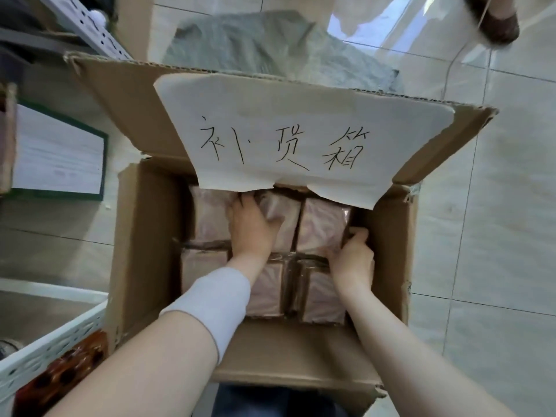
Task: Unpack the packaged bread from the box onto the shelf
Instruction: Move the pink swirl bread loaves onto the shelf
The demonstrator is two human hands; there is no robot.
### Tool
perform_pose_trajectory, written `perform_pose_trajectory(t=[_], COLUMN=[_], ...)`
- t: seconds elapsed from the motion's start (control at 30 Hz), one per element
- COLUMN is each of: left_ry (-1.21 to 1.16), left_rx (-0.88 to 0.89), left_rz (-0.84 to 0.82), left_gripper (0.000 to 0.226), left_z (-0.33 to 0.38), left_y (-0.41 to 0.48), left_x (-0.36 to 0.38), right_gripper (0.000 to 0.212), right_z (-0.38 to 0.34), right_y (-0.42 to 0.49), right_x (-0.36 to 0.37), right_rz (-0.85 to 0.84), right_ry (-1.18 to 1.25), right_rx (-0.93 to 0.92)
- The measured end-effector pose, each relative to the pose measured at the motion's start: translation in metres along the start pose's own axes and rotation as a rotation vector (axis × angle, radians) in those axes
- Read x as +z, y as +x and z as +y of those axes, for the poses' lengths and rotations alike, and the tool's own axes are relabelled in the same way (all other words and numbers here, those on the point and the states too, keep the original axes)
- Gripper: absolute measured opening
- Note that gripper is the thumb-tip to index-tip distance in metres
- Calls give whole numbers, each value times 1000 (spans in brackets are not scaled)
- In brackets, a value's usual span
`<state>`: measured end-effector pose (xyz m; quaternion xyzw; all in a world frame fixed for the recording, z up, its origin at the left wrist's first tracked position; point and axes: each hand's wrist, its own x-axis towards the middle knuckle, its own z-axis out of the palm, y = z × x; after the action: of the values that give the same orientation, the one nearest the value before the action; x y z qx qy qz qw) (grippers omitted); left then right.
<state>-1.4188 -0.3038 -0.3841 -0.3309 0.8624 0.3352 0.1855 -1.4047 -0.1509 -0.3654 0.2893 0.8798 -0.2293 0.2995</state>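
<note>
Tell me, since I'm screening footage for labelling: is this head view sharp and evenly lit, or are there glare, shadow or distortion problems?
Head view: soft throughout. The bread packages look hazy inside the shadowed cardboard box. Bright glare on the tiled floor at upper right. Wide-angle bending along the edges. The left hand and right hand are readable.

The box [144, 236] is brown; its white sheet [301, 139] bears black handwriting. The packs [322, 224] are pinkish. A white band [213, 305] wraps the left forearm. The floor tiles [496, 236] are pale grey.
</note>
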Motion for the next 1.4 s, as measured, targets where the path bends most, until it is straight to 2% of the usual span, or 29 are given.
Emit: perform_pose_trajectory(t=[0.1, 0.2, 0.27, 0.47, 0.6, 0.7, 0.77, 0.9, 0.97, 1.07, 1.2, 1.3, 1.4], left_ry=[-179, -258, -370, -552, -789, -961, -1049, -1131, -1105, -1112, -1118, -1071, -1015], left_rx=[-20, 9, 19, -33, -109, -142, -107, 41, 130, 219, 237, 179, 87], left_rz=[-64, -74, -82, 50, 105, 177, 266, 514, 667, 889, 1118, 1229, 1310], left_gripper=[60, 53, 50, 57, 39, 35, 36, 19, 14, 21, 19, 18, 23], left_z=[12, 18, 22, 15, -5, -31, -49, -91, -119, -169, -265, -348, -433], left_y=[-8, -21, -32, -102, -191, -281, -343, -470, -533, -624, -740, -810, -855], left_x=[-10, -23, -35, -92, -150, -203, -248, -352, -400, -462, -524, -553, -571], right_gripper=[60, 38, 30, 36, 37, 52, 56, 14, 12, 10, 5, 4, 16], right_z=[-1, -1, -1, 16, 43, 61, 61, 39, 25, 6, -3, -3, -7], right_y=[-6, -15, -21, -74, -149, -225, -283, -415, -481, -581, -717, -810, -897], right_x=[-10, -25, -37, -72, -102, -126, -141, -161, -161, -152, -112, -65, -6], right_rz=[-7, -20, -16, -130, -267, -384, -437, -594, -703, -855, -1012, -1092, -1136], right_ry=[96, 139, 224, 464, 584, 555, 463, 366, 384, 416, 439, 416, 341], right_rx=[7, -40, -38, -62, -112, -202, -326, -609, -714, -848, -1014, -1095, -1147])
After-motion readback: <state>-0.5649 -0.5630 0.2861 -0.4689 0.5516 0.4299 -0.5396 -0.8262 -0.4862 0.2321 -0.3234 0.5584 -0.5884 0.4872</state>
